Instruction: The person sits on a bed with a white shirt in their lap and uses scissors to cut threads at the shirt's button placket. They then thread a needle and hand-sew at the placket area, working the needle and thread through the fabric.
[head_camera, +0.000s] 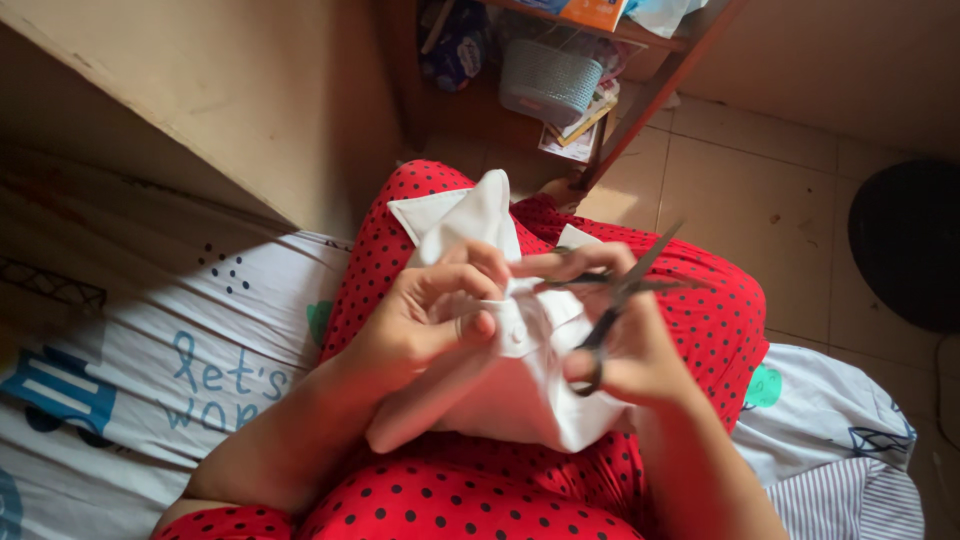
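Head view, left fingers pinching white cloth edge, right fingers gripping scissors.

cloth on lap, basket beyond knees

person, head-camera view: two bare forearms, uncovered from elbow to wrist. left hand and right hand ungloved; no rings, watch or bracelets visible. garment: red fabric with small black polka dots, covering lap and both thighs; same dotted red cloth shows at lower left edge, by the left elbow, apparently a short sleeve.
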